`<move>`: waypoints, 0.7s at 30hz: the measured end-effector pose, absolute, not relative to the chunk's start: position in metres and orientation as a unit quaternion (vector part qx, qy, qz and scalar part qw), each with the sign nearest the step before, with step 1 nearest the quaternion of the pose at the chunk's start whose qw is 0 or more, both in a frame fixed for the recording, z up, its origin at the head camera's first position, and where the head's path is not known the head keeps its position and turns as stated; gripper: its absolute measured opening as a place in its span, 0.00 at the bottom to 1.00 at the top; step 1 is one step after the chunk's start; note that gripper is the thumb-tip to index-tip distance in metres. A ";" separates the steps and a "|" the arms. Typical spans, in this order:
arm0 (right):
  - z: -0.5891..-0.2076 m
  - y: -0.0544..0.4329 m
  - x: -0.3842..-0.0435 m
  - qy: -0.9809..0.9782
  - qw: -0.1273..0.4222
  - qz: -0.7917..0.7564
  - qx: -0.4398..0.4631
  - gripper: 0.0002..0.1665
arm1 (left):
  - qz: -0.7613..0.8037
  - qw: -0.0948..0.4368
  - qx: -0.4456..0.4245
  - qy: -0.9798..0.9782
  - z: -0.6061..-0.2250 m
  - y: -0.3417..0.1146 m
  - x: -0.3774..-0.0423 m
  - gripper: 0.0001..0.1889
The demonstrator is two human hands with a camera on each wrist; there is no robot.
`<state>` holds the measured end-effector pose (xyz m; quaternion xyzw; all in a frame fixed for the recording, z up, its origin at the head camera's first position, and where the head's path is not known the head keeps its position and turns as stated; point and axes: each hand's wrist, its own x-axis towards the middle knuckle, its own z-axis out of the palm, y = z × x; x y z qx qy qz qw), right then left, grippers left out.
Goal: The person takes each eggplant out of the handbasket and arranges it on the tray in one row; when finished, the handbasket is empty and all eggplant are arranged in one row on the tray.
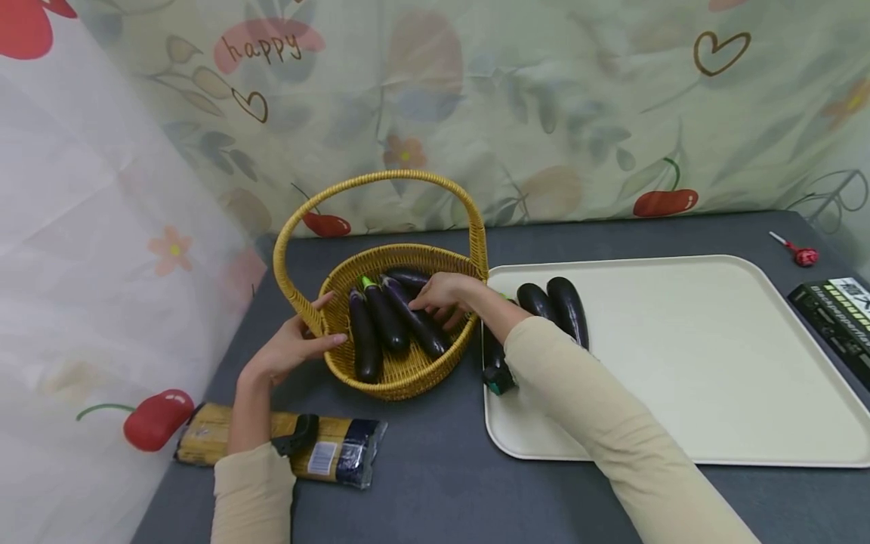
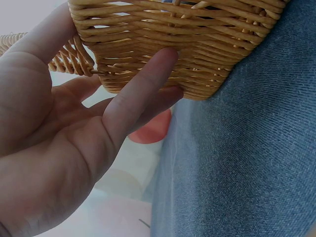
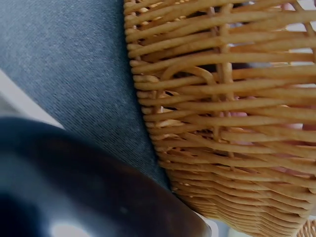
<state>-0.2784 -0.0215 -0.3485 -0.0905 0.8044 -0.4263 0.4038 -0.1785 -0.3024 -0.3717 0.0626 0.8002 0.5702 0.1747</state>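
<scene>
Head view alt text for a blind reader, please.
A person's right hand reaches in among eggplants in a wicker basket while the left hand holds its left side. To the right, a white tray carries more eggplants; a plastic-wrapped package lies at front left.

A red lollipop (image 1: 806,258) lies near a black box (image 1: 834,321), a barcoded packet (image 1: 338,450) well apart from both.

At 3 o'clock in the head view, the edge cuts off a black box (image 1: 831,321), its print illegibly small. Toward 7 o'clock, the left forearm (image 1: 248,415) hides part of a packet (image 1: 333,449); toward 4, the right sleeve (image 1: 612,408) covers two eggplants' (image 1: 569,308) ends.
</scene>
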 end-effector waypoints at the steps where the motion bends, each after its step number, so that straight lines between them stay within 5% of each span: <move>1: -0.349 -0.022 -0.278 0.806 0.400 -0.426 -0.092 0.25 | 0.570 0.175 0.062 0.801 -0.372 -0.302 -0.178 0.44; 21: -0.347 -0.023 -0.277 0.784 0.389 -0.476 -0.084 0.34 | 0.573 0.176 0.057 0.798 -0.370 -0.301 -0.178 0.44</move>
